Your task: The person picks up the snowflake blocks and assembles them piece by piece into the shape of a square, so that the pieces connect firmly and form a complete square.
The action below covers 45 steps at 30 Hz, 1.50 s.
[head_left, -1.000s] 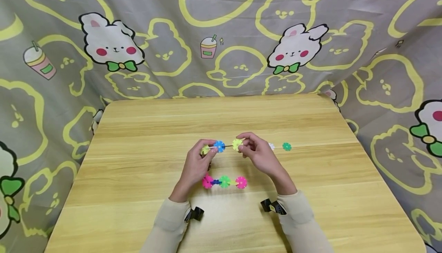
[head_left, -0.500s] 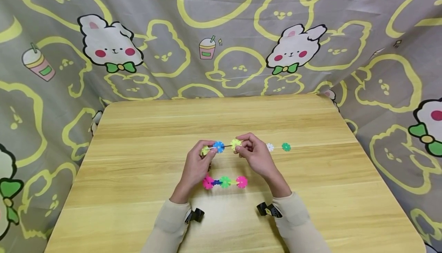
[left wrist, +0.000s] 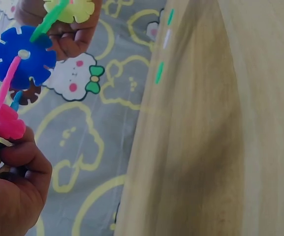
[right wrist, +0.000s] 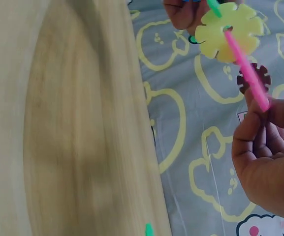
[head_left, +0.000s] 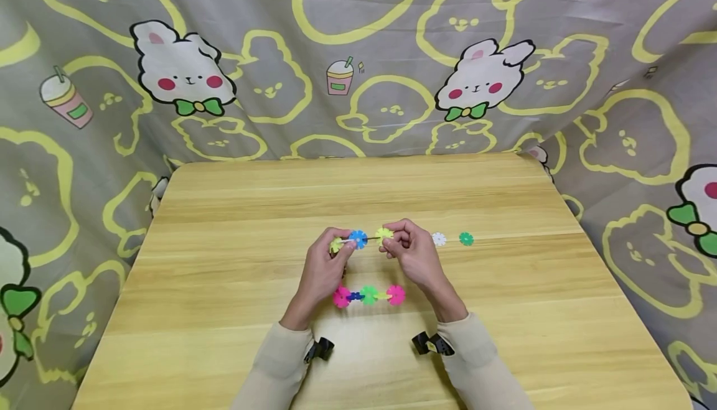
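Observation:
Both hands hold a string of notched plastic snowflake discs above the table. My left hand (head_left: 320,267) pinches its left end, where a yellow disc (head_left: 335,246) sits beside a blue disc (head_left: 358,239). With thumb and fingers, my right hand (head_left: 416,253) pinches a pink disc (right wrist: 247,73), seen edge-on in the right wrist view and slotted into a yellow disc (head_left: 384,236). A green disc (left wrist: 50,22) joins the blue and yellow discs. Nearer me is a row with pink ends and a green disc (head_left: 368,295) in the middle; whether it hangs or lies cannot be told.
A white disc (head_left: 439,239) and a green disc (head_left: 466,239) lie on the wooden table (head_left: 532,310) right of my right hand. A second loose green disc (left wrist: 159,73) shows in the left wrist view. A patterned curtain (head_left: 386,37) surrounds the table.
My right hand has shifted slightly left and the loose white disc shows more fully beside it. Both hands keep their pinch on the string of discs.

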Tool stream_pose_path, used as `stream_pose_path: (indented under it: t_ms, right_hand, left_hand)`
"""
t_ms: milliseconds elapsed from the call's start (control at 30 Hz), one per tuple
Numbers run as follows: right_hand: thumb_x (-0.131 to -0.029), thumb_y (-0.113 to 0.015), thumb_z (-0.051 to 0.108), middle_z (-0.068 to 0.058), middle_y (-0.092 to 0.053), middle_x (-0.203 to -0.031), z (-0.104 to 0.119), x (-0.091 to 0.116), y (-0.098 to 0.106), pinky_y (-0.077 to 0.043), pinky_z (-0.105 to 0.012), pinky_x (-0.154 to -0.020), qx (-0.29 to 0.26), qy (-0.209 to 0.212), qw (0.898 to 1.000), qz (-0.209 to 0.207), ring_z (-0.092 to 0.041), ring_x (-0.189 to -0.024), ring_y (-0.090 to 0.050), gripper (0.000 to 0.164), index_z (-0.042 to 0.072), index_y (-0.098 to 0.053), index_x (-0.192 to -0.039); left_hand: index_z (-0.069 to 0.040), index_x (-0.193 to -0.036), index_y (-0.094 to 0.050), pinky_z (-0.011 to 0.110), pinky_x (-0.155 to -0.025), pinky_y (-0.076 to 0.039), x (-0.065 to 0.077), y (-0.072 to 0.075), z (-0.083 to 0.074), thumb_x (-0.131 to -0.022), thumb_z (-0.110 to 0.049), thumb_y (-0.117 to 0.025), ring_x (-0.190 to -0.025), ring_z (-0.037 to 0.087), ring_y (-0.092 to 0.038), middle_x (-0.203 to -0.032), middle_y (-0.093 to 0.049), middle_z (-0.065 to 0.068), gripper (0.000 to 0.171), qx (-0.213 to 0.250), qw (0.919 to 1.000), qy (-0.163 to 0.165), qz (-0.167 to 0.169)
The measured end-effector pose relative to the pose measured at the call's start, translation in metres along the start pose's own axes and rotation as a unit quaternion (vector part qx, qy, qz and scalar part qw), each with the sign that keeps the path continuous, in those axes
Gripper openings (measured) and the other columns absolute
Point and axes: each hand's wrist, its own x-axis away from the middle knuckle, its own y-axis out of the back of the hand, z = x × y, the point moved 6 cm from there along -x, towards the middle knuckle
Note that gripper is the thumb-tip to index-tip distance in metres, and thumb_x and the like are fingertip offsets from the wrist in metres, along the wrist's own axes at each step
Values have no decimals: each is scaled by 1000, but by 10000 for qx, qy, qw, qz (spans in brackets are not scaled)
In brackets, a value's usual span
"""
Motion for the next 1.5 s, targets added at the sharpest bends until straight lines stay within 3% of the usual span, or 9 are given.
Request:
stream_pose_path:
  t_ms: [200,433,633,767,900,1067,1167,1333,1500]
  right_hand:
    - [-91,-63,1,-19,-65,-83,1,-1,1,-57,-28,-66,120,76,9999,62,-14,-69,-66,27,1,-61,-118]
    - [-93,-61,4,-19,-68,-87,7,-4,4,-58,-32,-72,245,161,9995,76,-13,-73,-66,28,4,-56,-121]
    - [-96,-58,5,-18,-67,-89,18,-5,9,-58,-31,-75,389,347,9986,7,-14,-76,-67,20,3,-58,-116]
    - [-96,-59,8,-12,-65,-85,26,-4,8,-54,-26,-65,845,614,9945,54,-17,-73,-62,19,10,-65,-113]
    - [-96,-60,10,-5,-65,-79,34,-3,-2,-47,-24,-55,1529,994,9827,331,-17,-65,-56,18,15,-68,-110]
    - [-96,-60,12,-4,-67,-78,44,2,-15,-43,-23,-50,2115,1497,9637,636,-12,-58,-52,18,14,-69,-111]
    - [-96,-59,13,-4,-67,-77,47,3,-19,-43,-23,-50,2281,1588,9582,674,-9,-57,-51,18,13,-70,-112]
    - [-97,-59,16,0,-68,-79,49,4,-17,-45,-24,-52,2325,1600,9569,683,-10,-60,-55,20,14,-69,-114]
    - [-95,-62,16,0,-67,-81,46,0,7,-49,-25,-57,2153,1420,9658,283,-16,-66,-59,20,16,-69,-114]
  left_hand:
    - [-5,-117,-62,17,-50,-37,1,1,-2,-97,-14,-59,-50,0,-38,-113,-65,13,23,-24,10000,53,-17]
    - [-20,-121,-61,24,-51,-48,-10,-4,34,-96,-26,-60,-58,16,-56,-112,-62,2,25,197,9993,-269,139]
    - [-19,-126,-60,22,-62,-48,-10,-1,30,-95,-26,-63,-78,18,-61,-120,-65,5,32,63,9982,-567,191]
    - [-14,-128,-58,25,-74,-48,-11,0,27,-98,-21,-58,-97,25,-63,-119,-64,14,31,19,9979,-627,169]
    - [-4,-127,-57,23,-73,-49,-9,-3,12,-101,-15,-50,-90,27,-62,-116,-62,19,29,-62,9975,-634,292]
    - [2,-114,-63,21,-67,-48,1,-5,-16,-101,-11,-50,-77,10,-54,-99,-65,13,23,-270,9948,-914,366]
    - [1,-100,-65,21,-65,-47,4,-6,-21,-100,-9,-51,-73,6,-52,-86,-62,9,18,-359,9929,-1105,250]
    - [3,-91,-65,20,-64,-46,4,-6,-19,-100,-8,-50,-70,12,-53,-79,-61,12,20,-285,9931,-1134,-24]
    - [6,-93,-64,19,-63,-44,1,0,-15,-101,-10,-50,-68,13,-52,-80,-63,17,23,-25,9968,-738,-315]
